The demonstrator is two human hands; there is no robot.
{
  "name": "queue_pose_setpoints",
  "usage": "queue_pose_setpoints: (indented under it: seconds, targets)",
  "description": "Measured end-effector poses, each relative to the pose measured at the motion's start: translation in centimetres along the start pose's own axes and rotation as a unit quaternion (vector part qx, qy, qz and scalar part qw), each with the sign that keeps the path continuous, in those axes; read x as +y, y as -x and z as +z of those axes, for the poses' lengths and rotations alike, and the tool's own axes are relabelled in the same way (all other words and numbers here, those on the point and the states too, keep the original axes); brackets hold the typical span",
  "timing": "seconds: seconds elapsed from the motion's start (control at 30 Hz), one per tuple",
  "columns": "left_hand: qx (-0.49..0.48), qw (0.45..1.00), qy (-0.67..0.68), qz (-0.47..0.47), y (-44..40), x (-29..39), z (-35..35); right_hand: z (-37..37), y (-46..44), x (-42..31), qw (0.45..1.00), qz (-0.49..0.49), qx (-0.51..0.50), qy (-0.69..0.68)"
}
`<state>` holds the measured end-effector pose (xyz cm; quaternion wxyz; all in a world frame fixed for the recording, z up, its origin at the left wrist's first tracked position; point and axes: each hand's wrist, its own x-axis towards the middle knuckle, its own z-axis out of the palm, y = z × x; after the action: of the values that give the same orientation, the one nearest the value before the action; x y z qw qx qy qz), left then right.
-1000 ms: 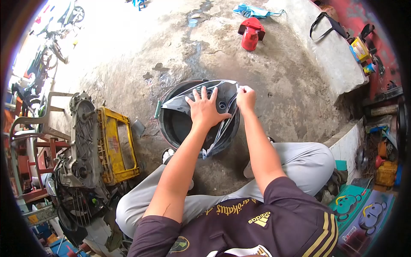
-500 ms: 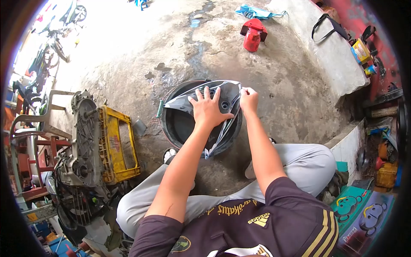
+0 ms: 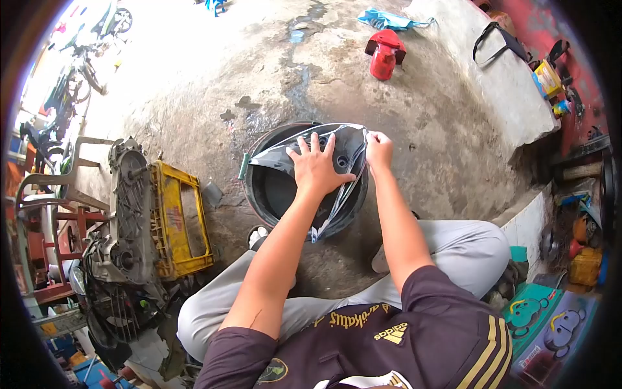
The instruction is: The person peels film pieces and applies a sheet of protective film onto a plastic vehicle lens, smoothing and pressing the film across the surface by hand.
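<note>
A black bucket (image 3: 262, 200) with a green handle grip stands on the floor between my legs. Across its mouth lies a dark, roughly triangular motorcycle body panel (image 3: 353, 137) with glossy pale edges and round holes. My left hand (image 3: 315, 167) rests on the panel, fingers spread wide. At the panel's right corner, my right hand (image 3: 380, 153) is closed, pinching its edge. What lies under the left palm is hidden.
To the left are a yellow crate (image 3: 178, 220), a metal engine casing (image 3: 129, 214) and a chair (image 3: 81, 168). Ahead on the concrete lie a red part (image 3: 385, 58) and a light blue mask (image 3: 389, 21). A white ledge (image 3: 486, 84) runs along the right.
Both hands, the panel and the bucket appear slightly lower and to the right, as the whole view has shifted a little. The hands keep the same pose.
</note>
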<state>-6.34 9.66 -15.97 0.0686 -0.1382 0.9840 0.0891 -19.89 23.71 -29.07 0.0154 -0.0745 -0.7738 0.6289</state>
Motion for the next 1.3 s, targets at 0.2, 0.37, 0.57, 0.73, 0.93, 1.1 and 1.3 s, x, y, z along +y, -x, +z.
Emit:
queue_pose_setpoints:
  seconds: [0.2,0.37,0.57,0.73,0.93,1.1,1.3]
  targets:
    - [-0.005,1.0,0.004,-0.001,0.1,-0.1,-0.1,0.6,-1.2,0.8,1.0,0.014,-0.007,-0.026]
    - [0.005,1.0,0.002,0.001,0.1,-0.1,0.1,-0.7,0.6,2.0,1.0,0.015,-0.005,-0.009]
    - [0.009,1.0,0.006,0.001,0.3,-0.2,0.1,0.8,-1.5,2.1,0.994,0.052,-0.009,-0.094]
    - [0.002,1.0,0.002,0.003,0.0,-0.1,0.1,-0.5,1.3,1.7,0.997,-0.055,0.031,0.05]
    - [0.013,1.0,0.004,0.005,0.1,-0.1,0.1,0.1,-0.1,0.1,0.997,-0.047,0.01,0.062]
    - [0.007,1.0,0.008,0.001,0.2,-0.2,0.0,-1.2,2.1,0.8,0.983,-0.122,0.022,0.132]
    - [0.016,1.0,0.002,0.004,0.2,-0.1,0.3,-0.3,-0.2,1.3,0.994,-0.056,-0.006,0.093]
